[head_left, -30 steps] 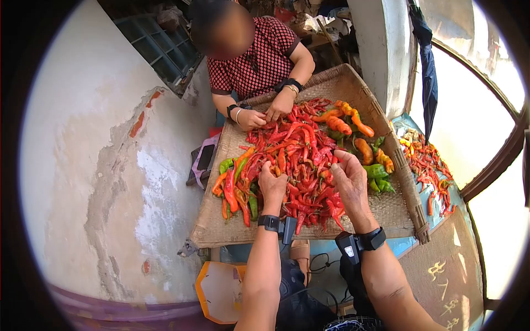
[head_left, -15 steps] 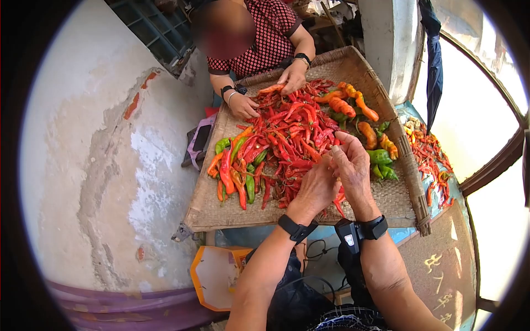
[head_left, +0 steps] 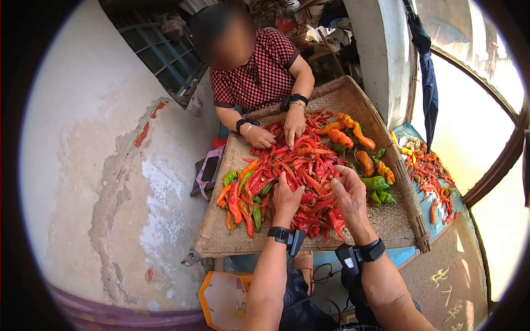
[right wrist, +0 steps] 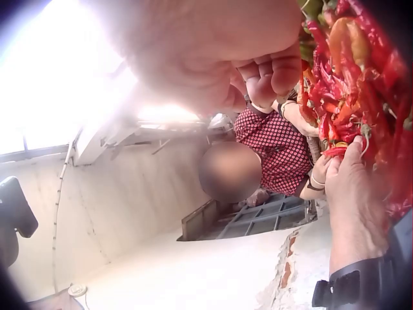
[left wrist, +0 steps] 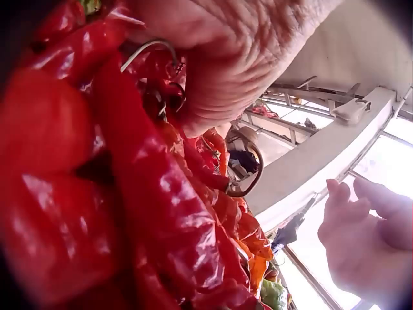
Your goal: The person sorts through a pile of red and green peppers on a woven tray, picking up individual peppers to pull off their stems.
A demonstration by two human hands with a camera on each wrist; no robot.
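Observation:
A heap of red chili peppers [head_left: 309, 182] lies in a shallow woven tray [head_left: 386, 223]. My left hand [head_left: 286, 204] reaches into the near left of the heap. In the right wrist view, its thumb and fingers pinch a red chili pepper [right wrist: 335, 152]. My right hand [head_left: 351, 201] hovers over the heap's right side, fingers loosely bent with nothing between them. The left wrist view shows shiny red peppers close below my left palm; its fingertips are hidden there.
Across the tray, a person [head_left: 259, 77] has both hands on the heap. Green and orange peppers [head_left: 243, 193] lie left of it, more orange ones [head_left: 353, 132] at the right. Red peppers [head_left: 430, 176] cover a floor sheet. An orange-rimmed container [head_left: 221, 298] stands below.
My left hand moved over to my right hand, then back left to the heap. The right hand stayed nearly in place. The other person's hands shifted among the peppers.

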